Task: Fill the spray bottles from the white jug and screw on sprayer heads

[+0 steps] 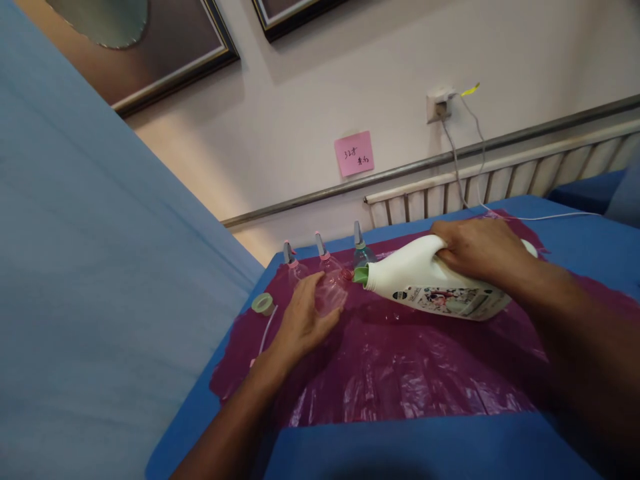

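My right hand [475, 247] is closed around the handle of a white detergent jug [410, 270], which is tipped with its green spout pointing left. My left hand [300, 320] is wrapped round a clear pinkish plastic bottle [331, 293]. That bottle leans toward the jug, its red-rimmed mouth close to the spout; whether liquid is flowing I cannot tell. Behind stand several spray bottles: a pink-collared one [296, 268] at left, another pink one [325, 259] in the middle, and a blue one [364, 255] partly hidden by the jug.
A pale green cap [263, 305] and a thin white tube [268, 330] lie left of my left hand. Purple plastic sheeting [400, 373] covers part of the blue table [350, 453]. A blue curtain [100, 280] hangs at left. Behind are a radiator [435, 197] and white cables [456, 160].
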Tool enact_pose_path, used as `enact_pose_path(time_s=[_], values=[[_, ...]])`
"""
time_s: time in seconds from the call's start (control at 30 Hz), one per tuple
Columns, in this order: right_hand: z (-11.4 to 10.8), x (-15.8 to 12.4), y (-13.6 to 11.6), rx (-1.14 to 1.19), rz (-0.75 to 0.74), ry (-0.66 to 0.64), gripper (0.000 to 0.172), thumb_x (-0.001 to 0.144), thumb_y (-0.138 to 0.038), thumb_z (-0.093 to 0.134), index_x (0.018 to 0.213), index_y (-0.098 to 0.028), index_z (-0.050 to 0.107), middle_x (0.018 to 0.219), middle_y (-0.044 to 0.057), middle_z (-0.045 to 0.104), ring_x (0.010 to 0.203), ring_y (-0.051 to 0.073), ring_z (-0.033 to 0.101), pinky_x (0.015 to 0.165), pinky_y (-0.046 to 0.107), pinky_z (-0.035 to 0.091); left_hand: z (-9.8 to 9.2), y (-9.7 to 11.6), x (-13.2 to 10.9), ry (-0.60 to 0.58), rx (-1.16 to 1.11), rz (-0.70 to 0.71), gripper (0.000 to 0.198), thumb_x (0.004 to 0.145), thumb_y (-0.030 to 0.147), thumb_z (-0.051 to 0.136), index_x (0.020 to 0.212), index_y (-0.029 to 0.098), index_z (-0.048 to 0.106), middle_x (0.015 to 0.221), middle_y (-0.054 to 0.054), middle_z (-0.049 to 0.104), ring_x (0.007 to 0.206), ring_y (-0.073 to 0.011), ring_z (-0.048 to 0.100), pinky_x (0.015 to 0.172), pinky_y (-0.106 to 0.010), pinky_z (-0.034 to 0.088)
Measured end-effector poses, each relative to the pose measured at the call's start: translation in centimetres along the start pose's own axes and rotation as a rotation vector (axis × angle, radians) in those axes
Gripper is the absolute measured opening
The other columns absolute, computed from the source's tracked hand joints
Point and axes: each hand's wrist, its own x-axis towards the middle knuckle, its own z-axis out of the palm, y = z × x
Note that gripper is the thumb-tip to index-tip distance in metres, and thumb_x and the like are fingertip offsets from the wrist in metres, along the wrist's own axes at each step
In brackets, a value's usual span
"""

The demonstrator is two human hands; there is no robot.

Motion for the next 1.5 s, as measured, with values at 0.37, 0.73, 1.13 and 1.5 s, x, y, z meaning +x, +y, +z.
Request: enact_pose_path(time_s=[0.37,0.73,1.13,1.5], values=[[0.1,0.1,-0.1,0.034,-0.023,0.013,0.030,0.103,-0.034,0.053,0.117,-0.024,0.077,0.107,0.017,0.085,0.089,0.036,0.077,0.072,0.040,0.036,-1.3,-1.0,0.3,-0.043,0.187,0.158,0.078,0.103,0.035,0.078,0.172,0.029,0.041,0.170,-0.019,0.059,0.156,-0.0450,0.062,0.127,-0.069,0.057],[0.3,0.2,0.0,0.056,-0.032,0.031,0.027,0.103,-0.033,0.056,0.117,-0.024,0.077,0.102,0.016,0.084,0.085,0.036,0.076,0.073,0.041,0.038,-2.8,0.5,1.2,-0.087,0.328,0.203,0.088,0.094,0.023,0.082,0.171,0.031,0.042,0.165,-0.015,0.063,0.152,-0.0451,0.063,0.123,-0.069,0.060],[0.4,0.3,-0.1,0.055,-0.039,0.022,0.025,0.103,-0.033,0.057,0.116,-0.026,0.076,0.102,0.016,0.084,0.084,0.034,0.074,0.072,0.040,0.035,-3.8,1.7,1.5,-0.119,0.354,0.223,0.083,0.095,0.023,0.079,0.171,0.029,0.046,0.167,-0.017,0.062,0.153,-0.0448,0.063,0.123,-0.067,0.059],[0.3,0.3,-0.4,0.020,-0.050,0.016,0.025,0.103,-0.033,0.055,0.116,-0.025,0.075,0.103,0.015,0.084,0.084,0.033,0.074,0.069,0.039,0.032,-4.0,2.2,2.0,-0.144,0.443,0.234,0.082,0.093,0.021,0.078,0.169,0.026,0.049,0.168,-0.020,0.063,0.151,-0.0464,0.064,0.119,-0.069,0.059]])
